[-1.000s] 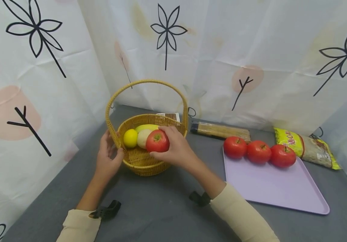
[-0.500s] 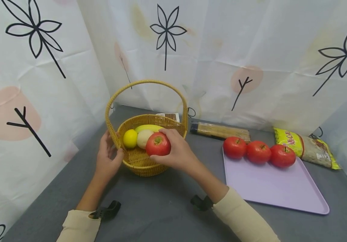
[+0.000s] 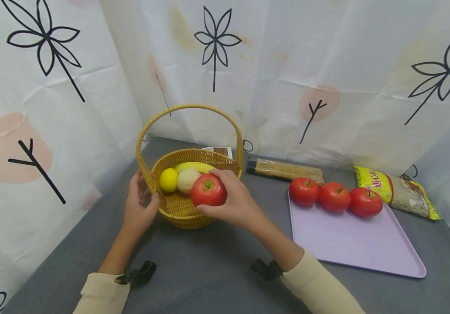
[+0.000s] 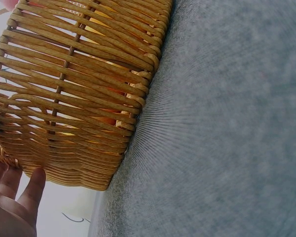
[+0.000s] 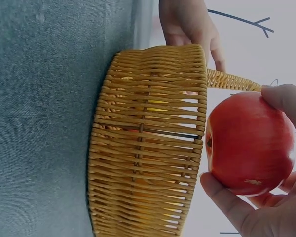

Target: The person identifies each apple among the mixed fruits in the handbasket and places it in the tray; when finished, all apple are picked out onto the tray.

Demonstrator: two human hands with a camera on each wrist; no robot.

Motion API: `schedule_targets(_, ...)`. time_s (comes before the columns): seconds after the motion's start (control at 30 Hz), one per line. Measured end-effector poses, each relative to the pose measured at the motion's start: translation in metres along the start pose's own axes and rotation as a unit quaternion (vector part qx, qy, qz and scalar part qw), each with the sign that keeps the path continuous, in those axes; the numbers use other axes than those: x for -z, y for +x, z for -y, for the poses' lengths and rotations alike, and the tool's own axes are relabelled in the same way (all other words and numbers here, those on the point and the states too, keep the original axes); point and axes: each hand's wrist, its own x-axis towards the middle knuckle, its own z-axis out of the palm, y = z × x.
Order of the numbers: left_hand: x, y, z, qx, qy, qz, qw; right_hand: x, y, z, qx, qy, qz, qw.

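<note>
A woven basket [image 3: 189, 218] with a tall arched handle stands on the dark grey table. In the head view, my left hand [image 3: 140, 207] holds its left side where handle and rim meet, thumb at the near side and fingers beyond. My right hand [image 3: 234, 196] grips a red apple [image 3: 208, 190] between thumb and fingers. The right wrist view shows this apple [image 5: 251, 143] just above the basket's rim, its dimpled end toward the basket. Inside the basket lie a yellow lemon [image 3: 168, 180], a pale roundish fruit [image 3: 188, 180] and a banana [image 3: 194, 166], partly hidden.
On the right, a lilac tray [image 3: 354, 244] bears three red round fruits [image 3: 335, 197] along its far edge. Behind it lie a long packet of thin sticks [image 3: 285, 168] and a yellow food bag [image 3: 397, 192]. A small packet [image 3: 223, 151] sits behind the basket, before a patterned curtain [image 3: 272, 87].
My right hand, with the apple in it, has drawn slightly right and toward me, and the apple looks larger. The left hand and the basket have stayed in place.
</note>
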Motion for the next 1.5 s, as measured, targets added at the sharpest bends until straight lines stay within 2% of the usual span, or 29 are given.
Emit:
schedule_targets(0.43, 0.0, 0.0, -0.001, 0.02, -0.005, -0.002, 0.9998, 0.007, -0.019, -0.007, 0.003, 0.019, -0.021, 1.0)
schedule_targets(0.63, 0.0, 0.0, -0.001, 0.024, 0.0, -0.002, 0.9997, 0.012, -0.026, -0.009, -0.02, 0.025, -0.022, 0.999)
schedule_targets(0.9, -0.001, 0.001, -0.002, 0.012, -0.003, -0.002, 0.9999, 0.019, -0.033, -0.013, -0.042, 0.03, -0.024, 0.998)
schedule_targets(1.03, -0.001, 0.001, 0.01, 0.013, -0.001, -0.002, 0.9999, 0.022, -0.038, -0.016, -0.062, 0.033, -0.025, 0.997)
schedule_targets(1.17, -0.001, 0.0, 0.02, 0.014, -0.004, -0.005, 0.9999, 0.025, -0.042, -0.019, -0.062, 0.025, -0.027, 0.997)
schedule_targets(1.37, -0.001, 0.0, 0.003, 0.003, -0.004, -0.002, 1.0, 0.031, -0.047, -0.023, -0.063, 0.025, -0.032, 0.997)
schedule_targets(1.5, -0.001, 0.0, 0.001, 0.011, 0.002, 0.001, 0.9999, 0.034, -0.051, -0.026, -0.075, 0.024, -0.034, 0.996)
